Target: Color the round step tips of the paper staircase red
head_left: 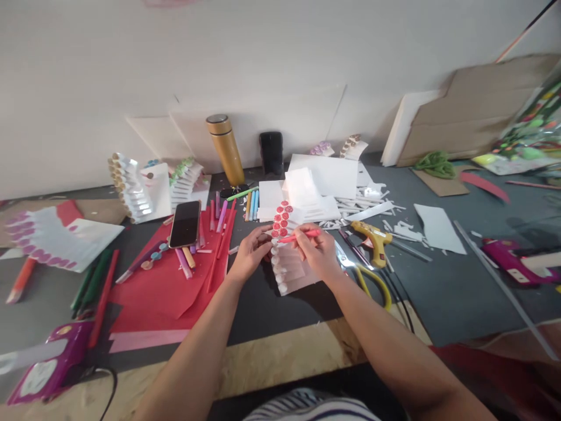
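My right hand (316, 250) is closed around a red marker (312, 233), its tip touching or very near a row of round discs. Those discs line the left edge of a white paper piece (291, 269); the upper discs (283, 220) are coloured red, while the lower ones (280, 275) are white. At the left edge of this paper piece, my left hand (253, 252) grips it between thumb and fingers. Part of the paper lies hidden under both hands.
Red paper sheets (158, 292) with a phone (184, 224) and markers lie left. A yellow bottle (225, 149) stands behind. To the right are a yellow glue gun (372, 241), scissors (382, 286) and white scraps (342, 210). Purple devices (56, 362) sit at both sides.
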Demonstrator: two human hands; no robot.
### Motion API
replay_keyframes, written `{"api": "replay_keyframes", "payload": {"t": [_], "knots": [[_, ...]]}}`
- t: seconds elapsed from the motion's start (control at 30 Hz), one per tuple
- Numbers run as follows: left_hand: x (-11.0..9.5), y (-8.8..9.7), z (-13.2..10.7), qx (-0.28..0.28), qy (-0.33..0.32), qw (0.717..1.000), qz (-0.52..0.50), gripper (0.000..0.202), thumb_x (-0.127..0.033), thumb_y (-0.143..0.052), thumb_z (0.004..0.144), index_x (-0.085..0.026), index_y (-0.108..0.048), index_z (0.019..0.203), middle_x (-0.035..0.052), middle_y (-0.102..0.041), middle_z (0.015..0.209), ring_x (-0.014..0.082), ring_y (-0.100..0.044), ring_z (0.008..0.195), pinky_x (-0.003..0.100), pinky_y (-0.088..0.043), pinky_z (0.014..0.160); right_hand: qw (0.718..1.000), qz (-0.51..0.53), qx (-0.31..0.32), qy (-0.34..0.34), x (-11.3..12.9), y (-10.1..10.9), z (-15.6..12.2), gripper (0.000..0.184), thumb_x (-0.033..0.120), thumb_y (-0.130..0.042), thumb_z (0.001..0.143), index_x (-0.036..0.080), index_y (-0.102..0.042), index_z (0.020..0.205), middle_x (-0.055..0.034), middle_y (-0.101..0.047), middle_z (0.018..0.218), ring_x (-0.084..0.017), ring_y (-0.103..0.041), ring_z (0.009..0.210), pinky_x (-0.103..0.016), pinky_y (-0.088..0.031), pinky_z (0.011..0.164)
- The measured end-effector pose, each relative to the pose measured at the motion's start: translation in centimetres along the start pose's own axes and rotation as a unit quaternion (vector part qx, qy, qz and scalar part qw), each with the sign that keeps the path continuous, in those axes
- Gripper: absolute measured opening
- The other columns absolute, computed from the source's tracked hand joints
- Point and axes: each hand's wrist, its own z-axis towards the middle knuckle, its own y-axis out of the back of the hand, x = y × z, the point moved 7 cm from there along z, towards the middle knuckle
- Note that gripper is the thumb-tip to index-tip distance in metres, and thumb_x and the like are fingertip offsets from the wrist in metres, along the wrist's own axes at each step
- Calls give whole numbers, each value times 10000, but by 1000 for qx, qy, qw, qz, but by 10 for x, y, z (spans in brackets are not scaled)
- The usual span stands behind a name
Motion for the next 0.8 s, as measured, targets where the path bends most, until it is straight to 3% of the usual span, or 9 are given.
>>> {"api": "replay_keyframes", "payload": {"t": [0.8], "knots": [[-2,-3,-2,7,10,1000,-6,529,-307,-659,826,-135,-544,1313,52,-639,934,115,-582,671,232,-486,584,1000,-25,5,-11,1,0,-3,254,459,-580,901,209,-621,877,27,-624,658,-54,-478,430,-216,-385,456]]}}
